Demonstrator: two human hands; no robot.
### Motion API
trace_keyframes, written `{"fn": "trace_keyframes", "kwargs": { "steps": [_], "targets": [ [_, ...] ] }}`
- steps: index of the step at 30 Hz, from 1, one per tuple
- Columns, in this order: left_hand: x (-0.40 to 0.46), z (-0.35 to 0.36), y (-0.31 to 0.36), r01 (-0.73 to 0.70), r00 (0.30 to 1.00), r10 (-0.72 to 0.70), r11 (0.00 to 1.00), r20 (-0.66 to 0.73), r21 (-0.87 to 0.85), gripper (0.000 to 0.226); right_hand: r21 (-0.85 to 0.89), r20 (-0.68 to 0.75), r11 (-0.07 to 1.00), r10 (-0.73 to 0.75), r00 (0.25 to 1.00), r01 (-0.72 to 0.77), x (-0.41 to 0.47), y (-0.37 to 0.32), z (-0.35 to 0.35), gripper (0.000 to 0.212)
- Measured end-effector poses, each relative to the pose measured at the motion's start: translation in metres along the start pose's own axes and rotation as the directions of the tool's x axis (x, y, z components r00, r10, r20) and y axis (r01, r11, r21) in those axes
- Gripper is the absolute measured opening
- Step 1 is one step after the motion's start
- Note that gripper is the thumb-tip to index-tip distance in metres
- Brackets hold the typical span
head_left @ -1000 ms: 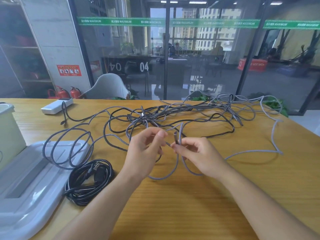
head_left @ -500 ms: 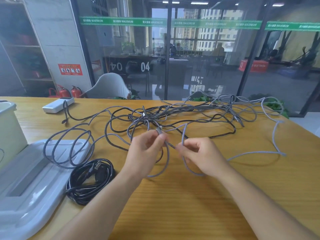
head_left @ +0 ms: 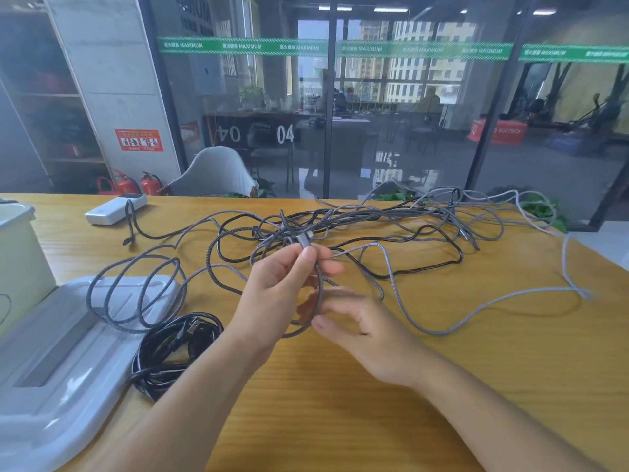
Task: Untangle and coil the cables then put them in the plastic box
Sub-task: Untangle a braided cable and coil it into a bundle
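Note:
A tangle of grey and black braided cables (head_left: 374,229) spreads over the middle and far side of the wooden table (head_left: 340,403). My left hand (head_left: 282,291) pinches a grey cable just below its metal plug (head_left: 304,240), and the cable hangs in a small loop beneath it. My right hand (head_left: 360,321), blurred by motion, sits just under and right of that loop with loosely bent fingers; whether it touches the cable is unclear. A coiled black cable (head_left: 173,349) lies at the left. The plastic box (head_left: 17,253) stands at the far left edge.
The box's grey-white lid (head_left: 58,369) lies at the front left with loops of grey cable (head_left: 136,294) draped over it. A white power bank (head_left: 115,209) sits at the back left. A light grey cable (head_left: 565,267) trails toward the right table edge. A glass wall stands behind.
My left hand has taken the plug end and raised it slightly. My right hand has let go of its pinch and dropped down and toward me, below the loop.

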State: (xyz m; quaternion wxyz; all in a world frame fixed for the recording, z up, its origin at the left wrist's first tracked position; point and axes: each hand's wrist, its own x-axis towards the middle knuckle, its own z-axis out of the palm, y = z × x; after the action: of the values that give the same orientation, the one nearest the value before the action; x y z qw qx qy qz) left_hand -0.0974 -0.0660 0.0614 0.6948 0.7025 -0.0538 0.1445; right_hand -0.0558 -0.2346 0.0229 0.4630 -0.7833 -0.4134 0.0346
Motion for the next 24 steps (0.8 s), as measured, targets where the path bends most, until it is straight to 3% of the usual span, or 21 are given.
{"fn": "trace_keyframes", "kwargs": {
  "steps": [3, 8, 13, 20, 24],
  "targets": [
    [0.000, 0.000, 0.003, 0.015, 1.000, -0.015, 0.999, 0.002, -0.035, 0.034, 0.134, -0.057, 0.991, 0.029, 0.998, -0.021, -0.001, -0.003, 0.002, 0.026],
    [0.001, -0.001, 0.002, 0.038, 0.999, -0.030, 0.983, 0.046, -0.178, 0.048, 0.155, -0.114, 0.987, -0.011, 0.993, 0.029, 0.000, -0.011, 0.002, 0.029],
    [-0.004, 0.003, 0.010, 0.126, 0.985, -0.070, 0.914, 0.156, -0.386, 0.055, 0.184, 0.007, 0.983, 0.028, 1.000, -0.029, -0.002, -0.011, 0.010, 0.024],
    [-0.009, 0.007, 0.011, 0.124, 0.976, -0.073, 0.962, 0.206, -0.242, 0.056, 0.045, -0.088, 0.999, -0.022, 0.996, 0.027, -0.001, -0.002, 0.012, 0.027],
    [-0.006, 0.002, 0.011, 0.130, 0.974, -0.062, 0.941, 0.217, -0.314, 0.054, 0.049, -0.001, 0.999, 0.017, 1.000, -0.017, -0.001, -0.001, 0.009, 0.041]
  ]
}}
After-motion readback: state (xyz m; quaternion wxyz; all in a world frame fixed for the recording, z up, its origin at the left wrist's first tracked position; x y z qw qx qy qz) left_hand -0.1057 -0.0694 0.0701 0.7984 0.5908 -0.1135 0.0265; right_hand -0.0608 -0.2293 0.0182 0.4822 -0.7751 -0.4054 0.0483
